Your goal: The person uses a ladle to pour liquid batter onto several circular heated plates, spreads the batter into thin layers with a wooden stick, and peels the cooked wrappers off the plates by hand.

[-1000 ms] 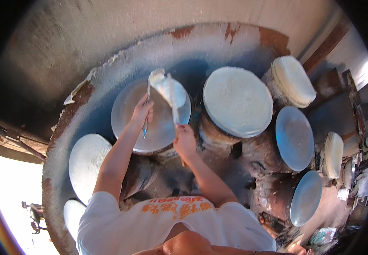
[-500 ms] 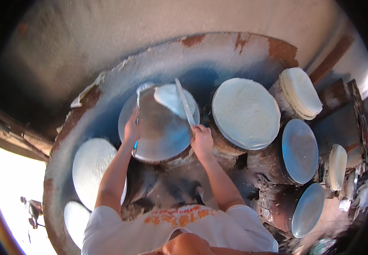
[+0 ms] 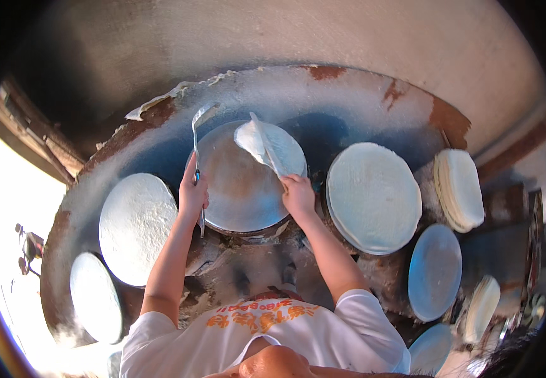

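In front of me is a round metal griddle point(image 3: 235, 189), its left and near parts bare and brownish grey. White batter point(image 3: 289, 151) covers its far right part. My right hand point(image 3: 299, 196) is closed round the near end of a long flat spatula point(image 3: 264, 143), whose blade lies across the batter's left part. My left hand point(image 3: 192, 196) grips a metal ladle point(image 3: 195, 135) upright at the griddle's left rim, its bent head beyond the far left edge. Whether the ladle touches the griddle I cannot tell.
White sheets cover the round griddles at right point(image 3: 374, 198) and left point(image 3: 137, 230), and one farther left point(image 3: 96, 297). A bare griddle point(image 3: 435, 272) stands at right, near stacked flatbreads point(image 3: 459, 190) and another stack point(image 3: 482, 310). A curved grey ledge point(image 3: 273, 88) runs behind.
The view has shifted. My left hand has moved the ladle outward, off the griddle's far left edge. My right hand keeps the spatula at the batter, its blade now tilted more to the left.
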`<control>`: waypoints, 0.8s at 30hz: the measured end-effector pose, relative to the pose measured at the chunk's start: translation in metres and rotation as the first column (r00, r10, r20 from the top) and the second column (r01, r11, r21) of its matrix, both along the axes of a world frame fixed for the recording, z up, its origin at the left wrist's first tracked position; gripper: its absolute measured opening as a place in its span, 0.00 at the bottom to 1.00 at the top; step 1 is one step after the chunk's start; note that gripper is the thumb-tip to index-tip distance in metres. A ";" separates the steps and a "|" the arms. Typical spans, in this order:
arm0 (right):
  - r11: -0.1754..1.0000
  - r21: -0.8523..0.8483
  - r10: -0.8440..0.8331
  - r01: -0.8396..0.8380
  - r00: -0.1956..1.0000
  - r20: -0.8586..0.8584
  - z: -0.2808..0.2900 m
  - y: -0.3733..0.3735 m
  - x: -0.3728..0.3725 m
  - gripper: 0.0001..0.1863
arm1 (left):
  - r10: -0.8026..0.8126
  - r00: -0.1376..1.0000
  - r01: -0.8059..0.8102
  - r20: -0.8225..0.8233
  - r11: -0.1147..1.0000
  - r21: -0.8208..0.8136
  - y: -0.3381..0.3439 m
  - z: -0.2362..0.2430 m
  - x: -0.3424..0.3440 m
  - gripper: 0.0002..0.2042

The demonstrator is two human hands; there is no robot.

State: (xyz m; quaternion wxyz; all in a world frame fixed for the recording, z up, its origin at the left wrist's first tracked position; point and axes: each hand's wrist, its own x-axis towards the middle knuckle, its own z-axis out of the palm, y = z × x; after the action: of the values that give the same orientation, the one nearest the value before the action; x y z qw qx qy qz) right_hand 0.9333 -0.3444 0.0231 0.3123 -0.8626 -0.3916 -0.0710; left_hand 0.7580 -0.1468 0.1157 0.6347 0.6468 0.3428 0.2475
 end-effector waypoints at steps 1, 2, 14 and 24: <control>0.999 0.002 0.037 -0.037 0.999 0.015 0.001 0.013 0.013 0.18 | 0.031 0.999 -0.031 0.012 1.000 0.006 -0.007 0.000 0.003 0.28; 0.997 -0.032 0.076 -0.076 0.997 0.003 0.000 0.021 0.021 0.18 | 0.059 0.998 -0.059 -0.006 0.998 0.012 -0.015 0.000 0.005 0.28; 0.860 0.047 0.509 -0.508 0.850 -0.132 0.017 0.044 0.037 0.19 | 0.286 0.954 -0.285 -0.086 0.958 0.017 -0.055 0.007 -0.010 0.28; 0.769 0.068 0.639 -0.635 0.760 -0.123 -0.003 0.050 0.082 0.14 | 0.357 0.929 -0.353 -0.102 0.934 0.049 -0.063 0.014 -0.013 0.28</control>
State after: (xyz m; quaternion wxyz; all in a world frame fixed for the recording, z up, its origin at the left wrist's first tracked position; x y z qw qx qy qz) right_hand 1.0156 -0.2945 0.0197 0.3540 -0.6775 -0.6377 0.0949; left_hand 0.7454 -0.2097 0.1294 0.5500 0.5962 0.4845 0.3276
